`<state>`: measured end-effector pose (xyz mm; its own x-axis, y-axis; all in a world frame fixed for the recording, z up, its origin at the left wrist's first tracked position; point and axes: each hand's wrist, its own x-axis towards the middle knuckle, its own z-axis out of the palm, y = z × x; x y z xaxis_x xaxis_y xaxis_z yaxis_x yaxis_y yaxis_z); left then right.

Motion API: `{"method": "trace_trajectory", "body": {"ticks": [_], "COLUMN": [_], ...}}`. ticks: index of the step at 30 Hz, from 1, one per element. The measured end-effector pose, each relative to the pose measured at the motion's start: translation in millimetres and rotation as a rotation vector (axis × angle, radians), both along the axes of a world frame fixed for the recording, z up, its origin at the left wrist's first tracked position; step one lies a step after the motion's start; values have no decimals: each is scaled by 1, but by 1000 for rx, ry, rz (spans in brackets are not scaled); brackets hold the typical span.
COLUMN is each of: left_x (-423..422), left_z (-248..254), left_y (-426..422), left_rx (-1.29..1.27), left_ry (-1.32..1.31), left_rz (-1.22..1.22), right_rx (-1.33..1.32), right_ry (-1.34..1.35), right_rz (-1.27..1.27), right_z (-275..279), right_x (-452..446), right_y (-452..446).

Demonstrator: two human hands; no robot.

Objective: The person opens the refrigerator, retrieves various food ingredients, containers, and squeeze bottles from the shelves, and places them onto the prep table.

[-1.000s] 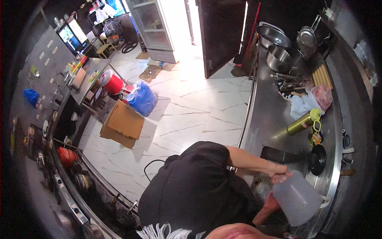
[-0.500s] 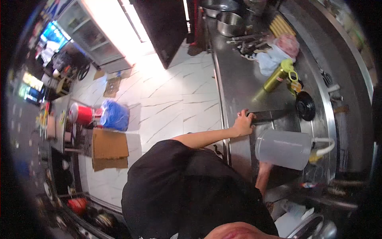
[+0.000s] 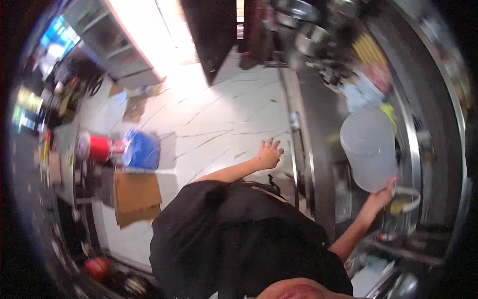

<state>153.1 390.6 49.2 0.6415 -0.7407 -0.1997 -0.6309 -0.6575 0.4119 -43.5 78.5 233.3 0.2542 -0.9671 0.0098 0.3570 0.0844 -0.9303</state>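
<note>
My right hand (image 3: 382,194) grips a tall translucent plastic container (image 3: 374,159) near its lower end, over the metal counter. Part of that hand is hidden behind the container. Whether the container holds anything I cannot tell. My left hand (image 3: 270,153) is off the counter, above the floor, with its fingers spread and nothing in them. Close to my right hand is a curved white tap (image 3: 414,199). Behind the container shows a bit of a yellow-green bottle (image 3: 388,112), otherwise covered.
The metal counter (image 3: 318,114) runs along my right. At its far end are a metal pot (image 3: 311,39), a plastic bag (image 3: 359,93) and yellow sticks (image 3: 369,50). Left, on the tiled floor, are cardboard (image 3: 137,194), a blue bundle (image 3: 142,149) and a red-white bucket (image 3: 94,148).
My left hand has drawn away from a dark flat object on the counter and moved left. The container has swung from lying sideways to pointing away from me, and shifted farther along the counter.
</note>
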Motion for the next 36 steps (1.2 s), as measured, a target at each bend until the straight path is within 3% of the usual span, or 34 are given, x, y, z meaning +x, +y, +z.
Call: {"method": "trace_trajectory", "body": {"ticks": [3,4,6,8,10,11,14,15,17,19,21,22,24,25,26,27,28,29,30,31,32,33,34,35,36], "left_x": [37,46,62,72,81,86,101,109,127,146,179,200,240,265,289,317,336,353,366,381,398,413,424,434,442], "left_z": [-25,-29,-41,-49,-58,-63,-89,-95,-109,-122,-124,-125,-125,-115,-108,-106,-93,-75,-59,-51,-45,-42,-43,-43,-44], "left_y": [65,90,129,169,207,226,271,283,308,328,348,355,374,385,394,406,420,432,448,473,502,530,560,594,628], "left_rx": [47,61,101,84,64,55,61,70,105,163,187,190,174,142,107,-50,-118,-193,-261,-300,-340,-384,-420,-456,-463], "left_ry": [278,261,228,186,204,241,291,324,366,388,437,457,396,416,441,457,312,162,15,-49,-121,-190,-230,-270,-329], "left_rz": [211,253,298,402,505,552,667,705,750,754,732,725,758,764,768,740,834,929,1020,1092,1163,1229,1282,1332,1375], "right_rx": [-444,-572,-1023,-1277,-1313,-1360,-1448,-1531,-1440,-1320,-1062,-977,-414,-39,547,279,166,-794,-1442,-1720,-1796,-1429,-1262,-1088,-1108], "right_ry": [375,414,736,1005,1239,1067,1454,1613,1693,1397,667,556,144,-173,-394,175,725,1276,1473,1490,1418,1085,962,842,926], "right_rz": [147,192,131,103,160,235,160,89,-21,293,904,1209,1866,2190,2264,2055,1828,1626,1612,1696,1798,1932,2021,2105,2214], "right_z": [-8,-6,-29,-34,-33,-62,-58,-51,1,34,44,57,48,1,-63,-159,-247,-264,-260,-258,-247,-244,-241,-238,-234], "right_x": [94,132,201,251,286,308,340,355,386,419,459,486,546,598,649,709,766,778,780,791,801,805,818,831,847], "right_y": [-27,-17,-10,9,37,2,-7,-7,69,131,167,197,253,257,260,261,268,326,390,449,509,557,597,636,675]}}
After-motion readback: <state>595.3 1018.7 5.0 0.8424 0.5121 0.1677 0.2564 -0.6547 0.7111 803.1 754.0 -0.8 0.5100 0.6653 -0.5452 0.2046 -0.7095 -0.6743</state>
